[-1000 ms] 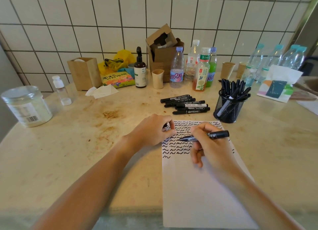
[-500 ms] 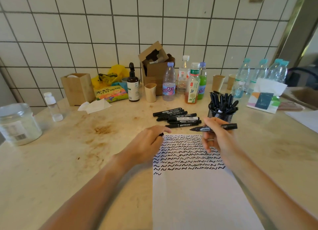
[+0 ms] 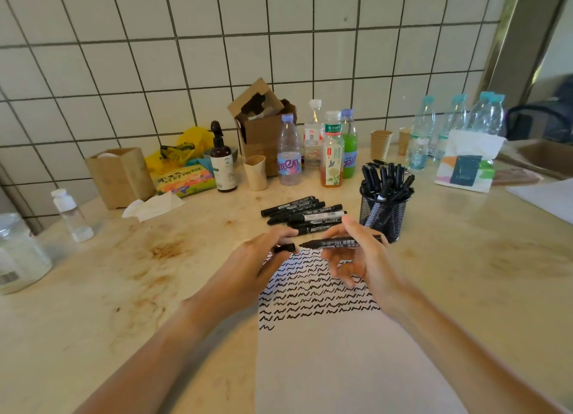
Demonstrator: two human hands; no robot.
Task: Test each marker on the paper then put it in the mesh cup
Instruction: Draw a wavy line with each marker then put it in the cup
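- Since half a second ago, your two hands have drawn together above the top of the paper [image 3: 350,367]; the cap [image 3: 283,248] now sits just beside the marker's tip, where before a wide gap lay between them.
- Your right hand [image 3: 362,258] pinches the marker [image 3: 339,243] level between thumb and forefinger, tip pointing left, the other fingers loosely curled beneath.
- Your left hand [image 3: 251,265] pinches the black cap at its fingertips, not yet on the tip.
- The mesh cup [image 3: 384,212], crowded with markers, stands just behind your right hand.
- The loose markers [image 3: 305,213] lie just beyond both hands.
- The table [image 3: 108,289] lies bare to your left, stained; the paper's lower half is unmarked.
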